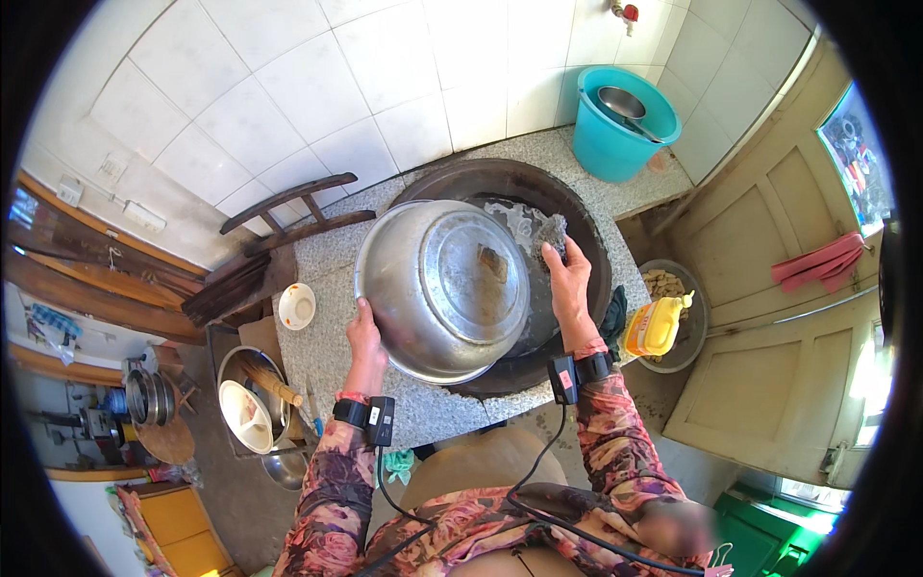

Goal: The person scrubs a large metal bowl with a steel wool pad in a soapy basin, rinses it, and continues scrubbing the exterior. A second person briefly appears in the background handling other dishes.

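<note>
A large metal basin (404,288) is tipped so that its underside, marked with a brown stain, faces up. My left hand (366,342) grips its rim at the lower left. In my right hand (571,278) is a grey scouring pad (551,234), held just off the basin's right side. Beneath both lies a big dark wok (588,216) set into the speckled stone counter (324,252), with sudsy water (515,220) in it.
Around the wok are a white bowl (297,306), a wooden rack (288,205), a turquoise bucket (613,144) holding a metal bowl (621,102), a dark cloth (614,317) and a yellow detergent bottle (655,328). A straw brush (270,379) lies lower left.
</note>
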`<control>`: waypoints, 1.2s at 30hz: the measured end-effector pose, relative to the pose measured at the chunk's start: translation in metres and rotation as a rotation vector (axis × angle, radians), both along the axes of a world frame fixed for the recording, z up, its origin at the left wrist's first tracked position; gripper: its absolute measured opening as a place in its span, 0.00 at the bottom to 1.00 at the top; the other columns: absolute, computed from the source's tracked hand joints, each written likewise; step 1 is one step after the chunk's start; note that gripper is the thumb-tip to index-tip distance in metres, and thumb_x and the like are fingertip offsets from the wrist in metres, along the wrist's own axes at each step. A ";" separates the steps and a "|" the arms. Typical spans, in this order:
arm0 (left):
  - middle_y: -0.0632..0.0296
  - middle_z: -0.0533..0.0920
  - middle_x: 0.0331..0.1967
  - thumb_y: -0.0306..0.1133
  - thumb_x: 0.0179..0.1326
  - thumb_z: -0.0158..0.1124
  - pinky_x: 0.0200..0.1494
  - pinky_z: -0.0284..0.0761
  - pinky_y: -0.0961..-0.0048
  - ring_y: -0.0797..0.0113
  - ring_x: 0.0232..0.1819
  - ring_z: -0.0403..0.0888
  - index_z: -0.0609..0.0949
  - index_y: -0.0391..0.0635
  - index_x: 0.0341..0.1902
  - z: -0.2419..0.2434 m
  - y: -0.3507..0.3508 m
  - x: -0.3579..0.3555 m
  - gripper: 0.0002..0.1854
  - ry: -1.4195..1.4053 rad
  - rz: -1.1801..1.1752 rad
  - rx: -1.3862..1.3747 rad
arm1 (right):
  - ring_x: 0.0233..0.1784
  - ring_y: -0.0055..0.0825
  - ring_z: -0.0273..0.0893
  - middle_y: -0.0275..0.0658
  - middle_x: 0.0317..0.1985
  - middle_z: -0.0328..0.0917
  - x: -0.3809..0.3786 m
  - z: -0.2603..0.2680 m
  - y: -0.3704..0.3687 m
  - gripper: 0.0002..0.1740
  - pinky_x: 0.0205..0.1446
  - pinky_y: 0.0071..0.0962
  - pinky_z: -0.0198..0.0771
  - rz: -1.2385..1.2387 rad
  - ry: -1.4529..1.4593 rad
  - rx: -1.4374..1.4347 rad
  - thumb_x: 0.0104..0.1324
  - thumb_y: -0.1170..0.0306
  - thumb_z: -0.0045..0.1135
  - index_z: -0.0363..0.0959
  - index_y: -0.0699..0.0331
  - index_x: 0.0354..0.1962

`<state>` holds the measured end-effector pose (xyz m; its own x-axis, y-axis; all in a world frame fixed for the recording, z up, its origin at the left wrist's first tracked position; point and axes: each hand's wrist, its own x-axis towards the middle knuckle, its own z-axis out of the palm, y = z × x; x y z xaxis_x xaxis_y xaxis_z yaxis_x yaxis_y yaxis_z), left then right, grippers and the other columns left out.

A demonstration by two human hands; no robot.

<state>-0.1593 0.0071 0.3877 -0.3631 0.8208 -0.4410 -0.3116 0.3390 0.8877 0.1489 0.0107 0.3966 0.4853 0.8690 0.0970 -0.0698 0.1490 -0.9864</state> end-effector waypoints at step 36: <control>0.48 0.70 0.12 0.40 0.64 0.55 0.21 0.62 0.64 0.59 0.14 0.63 0.74 0.37 0.22 0.056 -0.041 0.023 0.20 0.853 -0.121 0.546 | 0.61 0.39 0.59 0.37 0.55 0.68 -0.134 0.096 -0.031 0.21 0.57 0.44 0.57 0.361 -1.543 0.548 0.50 0.64 0.56 0.73 0.55 0.45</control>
<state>-0.1361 -0.0343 0.4434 -0.2828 0.8844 0.3713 0.5063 -0.1912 0.8409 0.0147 -0.0207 0.4922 -0.5503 0.6113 0.5687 0.7434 0.6688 0.0004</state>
